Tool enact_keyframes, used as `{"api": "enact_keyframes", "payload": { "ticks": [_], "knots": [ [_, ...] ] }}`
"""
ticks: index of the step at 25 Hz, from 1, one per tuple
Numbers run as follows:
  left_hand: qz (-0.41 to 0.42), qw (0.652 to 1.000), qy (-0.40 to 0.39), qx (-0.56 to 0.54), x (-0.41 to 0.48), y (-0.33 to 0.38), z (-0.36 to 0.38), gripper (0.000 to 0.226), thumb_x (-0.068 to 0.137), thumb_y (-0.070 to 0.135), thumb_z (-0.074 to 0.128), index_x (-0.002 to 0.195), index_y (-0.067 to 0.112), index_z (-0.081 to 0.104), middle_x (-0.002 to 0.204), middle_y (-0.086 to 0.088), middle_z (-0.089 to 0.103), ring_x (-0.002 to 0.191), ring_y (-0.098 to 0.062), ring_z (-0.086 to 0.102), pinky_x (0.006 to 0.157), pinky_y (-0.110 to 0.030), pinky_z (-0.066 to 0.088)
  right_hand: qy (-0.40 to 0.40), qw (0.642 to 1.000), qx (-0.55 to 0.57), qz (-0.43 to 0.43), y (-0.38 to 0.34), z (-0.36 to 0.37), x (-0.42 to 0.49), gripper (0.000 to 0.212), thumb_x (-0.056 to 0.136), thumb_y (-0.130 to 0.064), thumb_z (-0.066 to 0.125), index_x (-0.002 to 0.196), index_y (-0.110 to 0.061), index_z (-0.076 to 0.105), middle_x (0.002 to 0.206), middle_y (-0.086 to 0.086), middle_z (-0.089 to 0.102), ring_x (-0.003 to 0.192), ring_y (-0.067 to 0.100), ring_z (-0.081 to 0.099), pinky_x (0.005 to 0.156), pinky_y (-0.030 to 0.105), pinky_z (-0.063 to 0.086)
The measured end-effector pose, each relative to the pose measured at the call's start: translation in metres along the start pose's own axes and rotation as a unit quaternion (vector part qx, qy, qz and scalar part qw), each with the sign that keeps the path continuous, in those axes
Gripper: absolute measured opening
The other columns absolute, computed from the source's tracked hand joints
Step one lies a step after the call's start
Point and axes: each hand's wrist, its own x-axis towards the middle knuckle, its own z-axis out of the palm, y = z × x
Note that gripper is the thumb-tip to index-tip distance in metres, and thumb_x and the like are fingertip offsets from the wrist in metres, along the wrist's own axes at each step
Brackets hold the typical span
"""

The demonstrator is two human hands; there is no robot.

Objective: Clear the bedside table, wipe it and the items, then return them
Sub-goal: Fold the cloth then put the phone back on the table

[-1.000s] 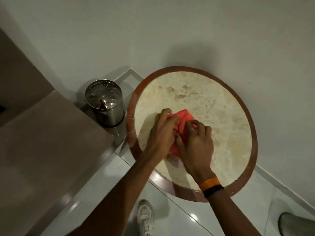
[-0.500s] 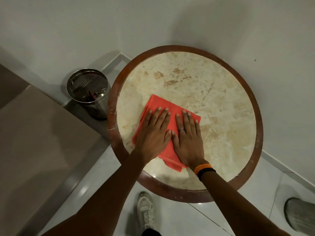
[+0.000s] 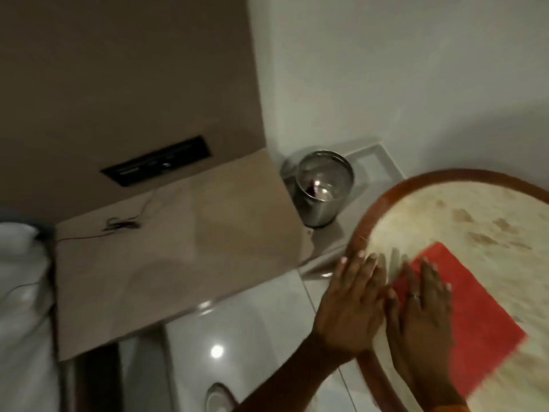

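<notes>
Both hands have slid left since 0.5 s ago; my left hand (image 3: 353, 301) now lies flat off the red cloth (image 3: 463, 301), gripping nothing. Right-hand fingers (image 3: 427, 281) press it flat on the desk (image 3: 371, 209), its long edge running away rightward.

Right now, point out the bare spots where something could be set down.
The brown bedside table is mostly bare between the thin cable near its back edge and its front edge. On the round table, the marble beyond the red cloth is free. The near-left part is crowded by the left hand and right hand.
</notes>
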Motion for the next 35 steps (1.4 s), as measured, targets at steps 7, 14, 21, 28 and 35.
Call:
{"api": "enact_keyframes", "payload": {
  "ticks": [7, 14, 21, 28, 35],
  "knots": [
    [-0.296, 0.946, 0.012, 0.134, -0.103, -0.189, -0.127, 0.063, 0.103, 0.043, 0.033, 0.155, 0.009, 0.025, 0.163, -0.015, 0.025, 0.153, -0.030, 0.017, 0.123, -0.054, 0.019, -0.090, 0.969, -0.052, -0.223, -0.220, 0.044, 0.046, 0.073, 0.101, -0.055, 0.018, 0.155, -0.010, 0.036, 0.166, 0.018, 0.022, 0.156, 0.033, 0.019, 0.125, 0.056, 0.018],
    [-0.462, 0.868, 0.062, 0.171, -0.253, -0.305, -0.224, 0.070, 0.104, 0.050, 0.026, 0.159, 0.008, 0.013, 0.168, -0.015, 0.010, 0.156, -0.028, -0.001, 0.125, -0.054, 0.009, -0.126, 0.899, -0.061, -0.415, -0.432, 0.104, -0.004, 0.084, 0.094, -0.068, 0.009, 0.160, -0.018, 0.019, 0.170, 0.014, 0.010, 0.158, 0.031, 0.008, 0.127, 0.055, 0.011],
    [-0.578, 0.784, 0.130, 0.183, -0.401, -0.335, -0.302, 0.069, 0.102, 0.050, 0.031, 0.158, 0.010, 0.023, 0.167, -0.013, 0.017, 0.156, -0.027, 0.004, 0.126, -0.052, 0.007, -0.116, 0.822, -0.039, -0.556, -0.578, 0.127, -0.105, 0.075, 0.098, -0.062, 0.024, 0.156, -0.015, 0.033, 0.166, 0.017, 0.023, 0.154, 0.033, 0.023, 0.125, 0.054, 0.020],
    [-0.653, 0.703, 0.233, 0.160, -0.501, -0.348, -0.354, 0.065, 0.104, 0.047, 0.031, 0.158, 0.011, 0.024, 0.168, -0.009, 0.015, 0.156, -0.023, 0.003, 0.126, -0.049, 0.009, -0.127, 0.753, 0.062, -0.642, -0.697, 0.146, -0.197, 0.064, 0.102, -0.053, 0.038, 0.151, -0.013, 0.041, 0.162, 0.015, 0.033, 0.151, 0.032, 0.031, 0.124, 0.053, 0.023],
    [-0.685, 0.551, 0.468, -0.094, -0.522, -0.364, -0.364, 0.064, 0.105, 0.044, 0.036, 0.159, 0.017, 0.016, 0.168, -0.003, 0.012, 0.156, -0.015, 0.002, 0.127, -0.039, 0.011, -0.225, 0.735, 0.094, -0.633, -0.772, 0.165, -0.227, 0.058, 0.104, -0.043, 0.044, 0.152, -0.012, 0.038, 0.161, 0.012, 0.034, 0.150, 0.028, 0.030, 0.124, 0.045, 0.026]
  ]
}}
